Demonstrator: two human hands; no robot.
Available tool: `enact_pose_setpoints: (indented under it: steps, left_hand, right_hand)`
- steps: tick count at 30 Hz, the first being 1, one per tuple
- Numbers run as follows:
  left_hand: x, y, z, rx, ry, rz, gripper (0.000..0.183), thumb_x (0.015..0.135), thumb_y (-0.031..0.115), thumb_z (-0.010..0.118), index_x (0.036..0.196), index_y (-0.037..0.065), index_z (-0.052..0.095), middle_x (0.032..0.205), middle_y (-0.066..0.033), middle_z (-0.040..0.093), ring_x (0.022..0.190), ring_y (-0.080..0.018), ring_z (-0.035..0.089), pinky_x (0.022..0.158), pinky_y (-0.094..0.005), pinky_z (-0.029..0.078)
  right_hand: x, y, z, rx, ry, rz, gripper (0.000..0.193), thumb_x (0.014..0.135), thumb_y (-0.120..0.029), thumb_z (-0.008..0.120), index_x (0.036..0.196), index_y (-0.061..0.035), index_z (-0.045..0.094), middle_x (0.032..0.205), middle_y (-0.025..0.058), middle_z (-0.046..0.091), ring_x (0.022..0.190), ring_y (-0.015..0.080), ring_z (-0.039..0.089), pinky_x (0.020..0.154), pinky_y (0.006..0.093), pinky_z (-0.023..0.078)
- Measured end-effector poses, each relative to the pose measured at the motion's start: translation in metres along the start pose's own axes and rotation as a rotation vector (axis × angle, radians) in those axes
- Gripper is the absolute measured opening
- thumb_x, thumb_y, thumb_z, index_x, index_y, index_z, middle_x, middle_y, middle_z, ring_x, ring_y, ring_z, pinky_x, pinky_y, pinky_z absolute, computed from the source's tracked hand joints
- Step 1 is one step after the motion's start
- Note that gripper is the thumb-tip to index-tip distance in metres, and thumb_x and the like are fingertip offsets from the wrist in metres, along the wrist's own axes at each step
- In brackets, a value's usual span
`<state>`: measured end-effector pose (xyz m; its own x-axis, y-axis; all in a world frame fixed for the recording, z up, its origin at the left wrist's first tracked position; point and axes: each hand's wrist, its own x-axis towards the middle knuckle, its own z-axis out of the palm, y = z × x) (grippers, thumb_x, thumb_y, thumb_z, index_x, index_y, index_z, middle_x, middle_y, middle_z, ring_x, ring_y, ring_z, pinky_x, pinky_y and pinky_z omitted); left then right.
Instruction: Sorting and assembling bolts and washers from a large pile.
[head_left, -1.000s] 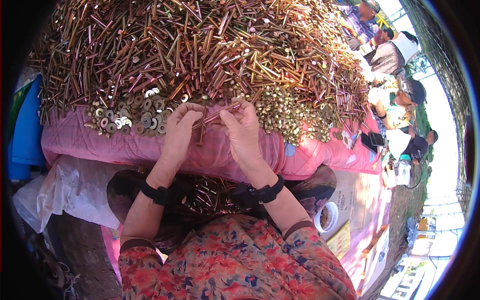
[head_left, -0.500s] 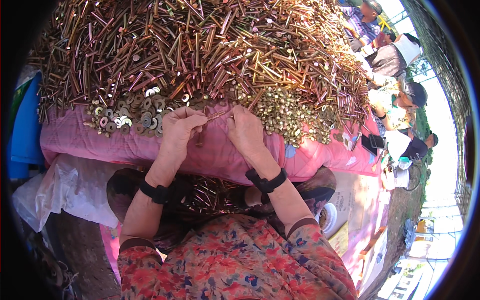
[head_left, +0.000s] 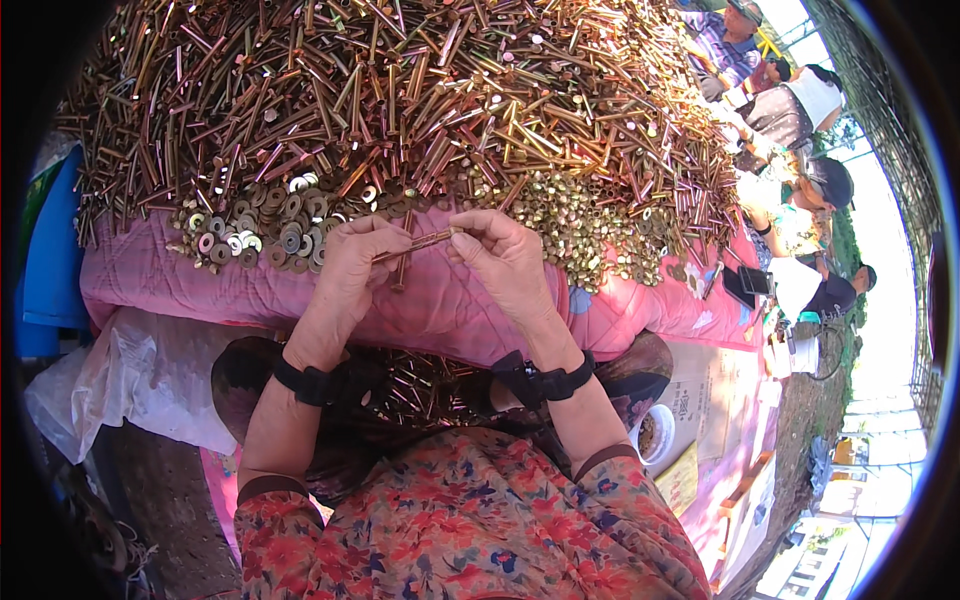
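My left hand (head_left: 352, 268) is closed in a pinch around a long copper-coloured bolt (head_left: 430, 240), held almost level above the pink quilted cloth (head_left: 440, 310). At the bolt's right end, my right hand (head_left: 505, 262) pinches a small gold piece (head_left: 456, 232), which looks like a nut and is partly hidden by the fingers. Another bolt (head_left: 403, 262) lies on the cloth between my hands. Flat round washers (head_left: 290, 235) are heaped beyond my left hand. Small gold nuts (head_left: 590, 225) are piled just right of my right hand.
A big mound of bolts (head_left: 400, 100) covers the far side. More bolts (head_left: 425, 390) lie low between my legs. A blue container (head_left: 55, 260) stands at left, a white bucket (head_left: 655, 437) at right. Several people (head_left: 800, 110) sit along the right side.
My right hand has turned and opened out from a curled grip, and its fingertips have come to the bolt's right end. More of the bolt now shows between my hands.
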<state>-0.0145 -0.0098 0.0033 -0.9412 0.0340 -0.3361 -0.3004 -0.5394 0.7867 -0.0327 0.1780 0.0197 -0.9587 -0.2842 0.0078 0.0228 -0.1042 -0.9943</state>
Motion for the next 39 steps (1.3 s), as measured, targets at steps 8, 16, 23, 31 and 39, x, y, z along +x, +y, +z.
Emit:
enact_pose_setpoints:
  steps: [8, 16, 23, 31, 39]
  left_hand:
    - [-0.005, 0.001, -0.001, -0.036, -0.018, -0.021, 0.007, 0.071, 0.002, 0.066, 0.068, 0.002, 0.059, 0.056, -0.0038, 0.055, 0.038, -0.0032, 0.033, 0.036, -0.0193, 0.018]
    - [-0.009, 0.005, 0.003, 0.096, -0.091, 0.158, 0.008, 0.072, -0.003, 0.064, 0.065, -0.001, 0.060, 0.057, -0.0024, 0.055, 0.047, -0.0087, 0.049, 0.046, -0.0230, 0.037]
    - [-0.008, 0.006, -0.006, -0.046, -0.097, -0.019, 0.007, 0.073, 0.001, 0.064, 0.068, 0.000, 0.059, 0.054, 0.0004, 0.051, 0.039, -0.0047, 0.037, 0.037, -0.0201, 0.024]
    - [-0.008, 0.009, -0.003, 0.019, -0.077, -0.080, 0.010, 0.073, 0.005, 0.066, 0.066, 0.003, 0.058, 0.052, 0.0011, 0.049, 0.038, -0.0037, 0.034, 0.037, -0.0199, 0.020]
    - [-0.008, 0.007, 0.002, 0.087, -0.070, 0.037, 0.014, 0.073, 0.005, 0.068, 0.063, 0.004, 0.058, 0.054, -0.0012, 0.053, 0.043, -0.0048, 0.043, 0.041, -0.0191, 0.026]
  right_hand:
    - [-0.005, 0.003, 0.002, -0.126, -0.036, -0.102, 0.016, 0.087, -0.005, 0.060, 0.103, 0.0001, 0.061, 0.082, 0.0031, 0.064, 0.072, 0.0070, 0.060, 0.063, 0.0198, 0.050]
    - [-0.006, -0.001, 0.000, -0.204, -0.076, -0.024, 0.012, 0.088, -0.002, 0.056, 0.100, 0.0004, 0.058, 0.076, 0.0013, 0.059, 0.065, 0.0061, 0.055, 0.059, 0.0199, 0.046]
    - [-0.010, -0.005, 0.001, -0.389, -0.083, -0.195, 0.012, 0.088, -0.001, 0.056, 0.099, 0.0013, 0.056, 0.078, 0.0009, 0.057, 0.069, 0.0050, 0.053, 0.062, 0.0198, 0.045]
    - [-0.010, 0.000, -0.003, -0.414, -0.096, -0.147, 0.012, 0.088, -0.008, 0.059, 0.096, 0.0011, 0.058, 0.078, 0.0019, 0.058, 0.068, 0.0062, 0.054, 0.062, 0.0212, 0.046]
    - [-0.007, 0.003, 0.004, -0.400, -0.014, -0.384, 0.033, 0.088, -0.016, 0.061, 0.116, -0.0004, 0.054, 0.081, 0.0039, 0.061, 0.072, 0.0091, 0.058, 0.066, 0.0219, 0.047]
